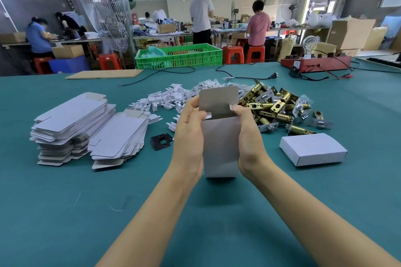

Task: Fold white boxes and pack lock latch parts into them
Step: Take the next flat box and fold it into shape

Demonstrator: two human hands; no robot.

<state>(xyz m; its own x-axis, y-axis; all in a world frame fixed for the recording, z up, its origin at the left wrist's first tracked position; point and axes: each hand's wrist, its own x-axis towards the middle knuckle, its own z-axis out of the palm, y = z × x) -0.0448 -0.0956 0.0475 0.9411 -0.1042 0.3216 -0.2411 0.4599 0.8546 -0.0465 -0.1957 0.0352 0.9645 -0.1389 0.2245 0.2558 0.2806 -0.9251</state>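
- On the left of the teal cloth-covered table (pixel 65 212) I note two leaning stacks of flat white die-cut cardboard box blanks (pixel 86 128). I judge each sheet light, thin and easily creased; it is best lifted by a long edge, one at a time.
- Just right of the stacks lies a small black square metal strike plate (pixel 161 141), flat on the cloth. It looks rigid and should be taken by its edges.
- Behind it spreads a scatter of small white folded card inserts (pixel 165 99), which look very light and easily crushed.
- My left hand (pixel 188 134) grasps the left wall of the upright, part-erected white cardboard box (pixel 220 149), fingers wrapped behind it and thumb bent onto the left side flap at its mouth.
- The box is held between both hands above the table centre, its mouth open and its rounded top flap standing up. I judge it light and hollow; the walls will buckle if squeezed, so the hold belongs on the corner folds.
- My right hand (pixel 249 136) clasps the right wall, thumb pressing the right side flap inward.
- Behind and right lies a pile of brass-and-silver metal lock latches (pixel 282 106), some in clear bags. I judge these dense, hard and smooth, best gripped round the barrel.
- Farthest right rests a closed white cardboard box (pixel 312 149), lying flat.
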